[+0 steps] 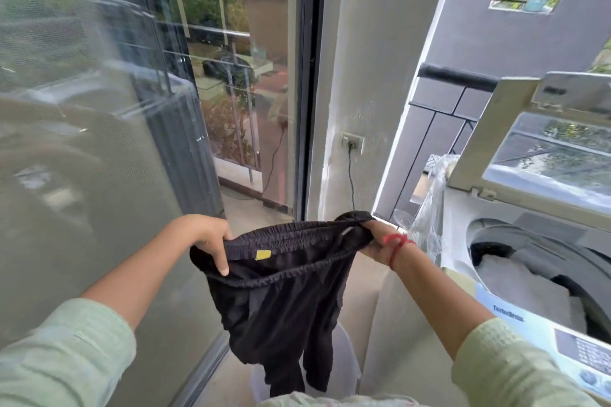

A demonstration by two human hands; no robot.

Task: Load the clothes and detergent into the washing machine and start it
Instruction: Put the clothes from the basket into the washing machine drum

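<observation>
– Fingers (221,258), both sides, status?
– Left hand (211,241) curls over the elastic waistband of the black garment (281,307), with one digit pressed down its front. Right hand (377,243) bunches the other end of the waistband in a closed grip. Its single fingers: cannot tell, cloth covers them
– Garment position?
– Held in the air at 6 o'clock, waistband stretched between the hands, legs hanging over a pale tub (347,370) lower down. Not in the machine yet
– Machine?
– Washing machine (453,225) at 4 o'clock, lid (489,129) raised at 3 o'clock. Grey laundry (525,287) and something dark lie in the drum
– Progress estimate?
– Loading partly done, judging by the drum. Left to do: put this garment in, plus whatever the tub hides; add detergent (none in view); lower the lid; start at the control panel (582,353) at 5 o'clock
</observation>
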